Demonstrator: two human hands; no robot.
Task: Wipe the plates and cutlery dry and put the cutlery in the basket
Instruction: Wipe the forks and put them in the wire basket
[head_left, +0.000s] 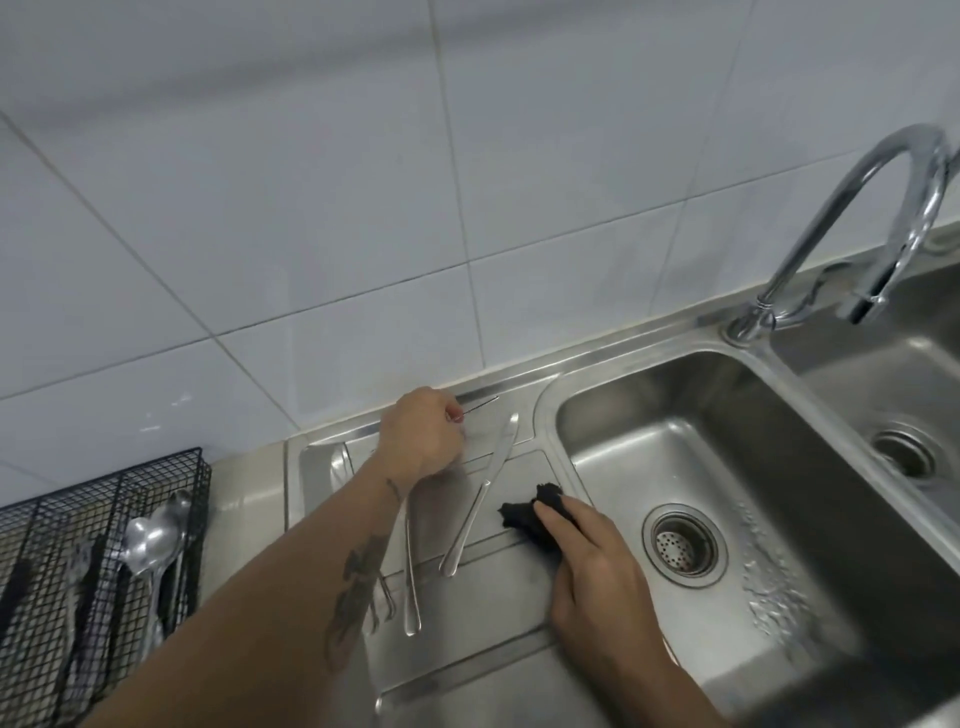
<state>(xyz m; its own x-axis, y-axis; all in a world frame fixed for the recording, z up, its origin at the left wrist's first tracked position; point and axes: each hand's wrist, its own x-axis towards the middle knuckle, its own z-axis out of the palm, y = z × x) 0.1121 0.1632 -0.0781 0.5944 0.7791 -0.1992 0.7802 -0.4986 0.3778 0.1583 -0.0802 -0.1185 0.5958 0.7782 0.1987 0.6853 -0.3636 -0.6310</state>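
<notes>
Head view: a stainless steel drainboard (467, 670) is seen beside the sink basin (649, 431), with white wall tiles (311, 208) behind and a chrome tap (883, 208) arching at the right. The left hand (423, 439) is reached to the far edge of the drainboard, its fingers curled round what appears to be a thin piece of cutlery (480, 405); only a narrow metal sliver is shown past the knuckles, so its kind cannot be told. The right hand (592, 561) is laid near the basin's edge with its fingers closed on a dark cloth (530, 514), which is pressed to the drainboard. Between the two hands a table knife (480, 493) is lying flat, blade toward the wall, and just beside it a second utensil (411, 571) is partly hidden under the left forearm. At the far left a black wire basket (104, 499) is set on the counter (249, 514), with spoons (150, 540) already standing in it
</notes>
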